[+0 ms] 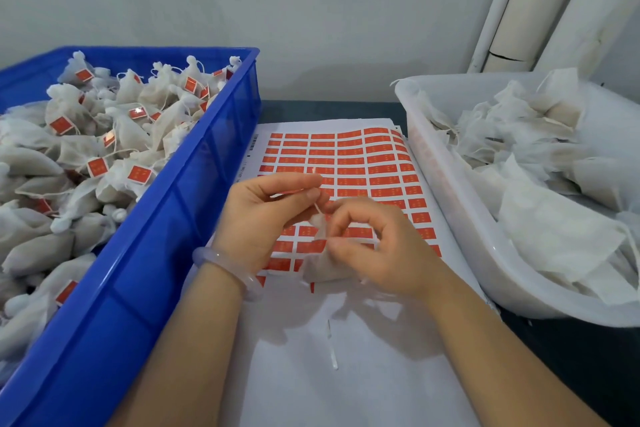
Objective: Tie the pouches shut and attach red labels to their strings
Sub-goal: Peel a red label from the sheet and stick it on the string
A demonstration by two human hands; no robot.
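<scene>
A small white pouch [322, 265] hangs between my hands above the label sheet [346, 163]. My left hand [266, 215] pinches the pouch's thin white string [317, 207] between thumb and fingertips. My right hand [377, 246] curls its thumb and forefinger around the gathered neck of the pouch. The sheet carries rows of red labels, with several gone from its near part. Part of the pouch is hidden behind my right hand.
A blue crate [173, 218] on the left is full of tied pouches with red labels. A white tub [460, 218] on the right holds untied pouches. White pipes [519, 3] stand at the back right. A loose white strip [332, 343] lies on the paper.
</scene>
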